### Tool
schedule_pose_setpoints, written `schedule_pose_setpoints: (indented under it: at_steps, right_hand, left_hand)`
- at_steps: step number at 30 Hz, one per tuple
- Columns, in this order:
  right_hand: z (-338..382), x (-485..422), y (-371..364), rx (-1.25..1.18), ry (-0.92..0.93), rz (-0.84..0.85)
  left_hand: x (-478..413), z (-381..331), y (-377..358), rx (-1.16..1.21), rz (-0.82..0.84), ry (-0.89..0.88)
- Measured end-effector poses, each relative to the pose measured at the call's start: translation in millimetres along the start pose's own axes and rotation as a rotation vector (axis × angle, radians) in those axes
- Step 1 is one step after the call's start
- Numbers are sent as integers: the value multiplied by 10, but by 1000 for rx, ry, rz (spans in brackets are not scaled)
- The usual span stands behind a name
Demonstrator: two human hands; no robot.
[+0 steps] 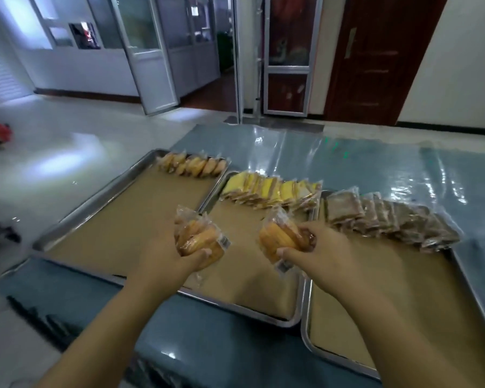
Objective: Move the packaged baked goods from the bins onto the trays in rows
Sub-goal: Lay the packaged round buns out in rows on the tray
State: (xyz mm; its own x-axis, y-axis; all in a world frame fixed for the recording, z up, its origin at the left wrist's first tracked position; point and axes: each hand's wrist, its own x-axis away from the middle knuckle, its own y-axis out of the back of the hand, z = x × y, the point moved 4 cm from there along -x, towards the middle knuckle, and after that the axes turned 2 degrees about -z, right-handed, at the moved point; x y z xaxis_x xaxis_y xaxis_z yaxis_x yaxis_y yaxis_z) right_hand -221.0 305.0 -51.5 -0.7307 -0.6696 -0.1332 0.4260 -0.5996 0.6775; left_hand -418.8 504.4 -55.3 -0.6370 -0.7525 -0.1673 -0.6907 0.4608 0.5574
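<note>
Clear-wrapped golden buns (199,236) sit bundled in both hands, left hand (174,259) and right hand (322,253) each curled round several, above the paper-lined steel trays (118,219). Slick film may let one slide out, landing skewed, away from the far bun row (192,166).

head cam | faces forward-down | close above trays (123,225) | single view

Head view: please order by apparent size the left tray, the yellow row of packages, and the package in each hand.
1. left tray
2. yellow row
3. left package and right package: they look alike, so not ranked.
</note>
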Motion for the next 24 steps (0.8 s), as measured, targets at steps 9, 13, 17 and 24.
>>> schedule_pose_setpoints:
  at_steps: [9, 13, 17, 24]
  right_hand:
    - [358, -1100, -1217, -55, -100, 35]
    - [573, -1509, -1578, -48, -102, 32]
    - [741, -1800, -1862, -12, -109, 62]
    - [1016, -2345, -2378, 27, -181, 45]
  left_hand:
    - [-1122, 896, 539, -75, 77, 39]
    - [-1541, 1272, 732, -114, 54, 110]
    - [-1857, 1571, 884, -176, 22, 144]
    - [-2502, 2147, 1127, -207, 85, 211]
